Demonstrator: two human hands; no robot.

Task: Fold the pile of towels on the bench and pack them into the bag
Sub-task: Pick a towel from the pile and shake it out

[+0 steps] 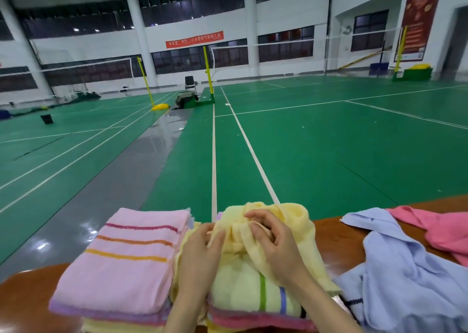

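i am in an indoor badminton hall: a green court floor [304, 143] marked with white lines [255, 160] stretches ahead of my wooden counter [336, 244], yellow net posts [207, 64] hold nets [278, 43] across it, and a red banner [194, 39] hangs on the white wall.

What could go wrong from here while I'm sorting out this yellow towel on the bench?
1. The left hand and right hand grip the bunched yellow towel right over a folded stack; a hard tug may drag those folds apart.
2. The loose blue towel lies right beside that stack and could get caught up.
3. The yellow towel's far end sits near the bench's far edge and might slide to the floor.
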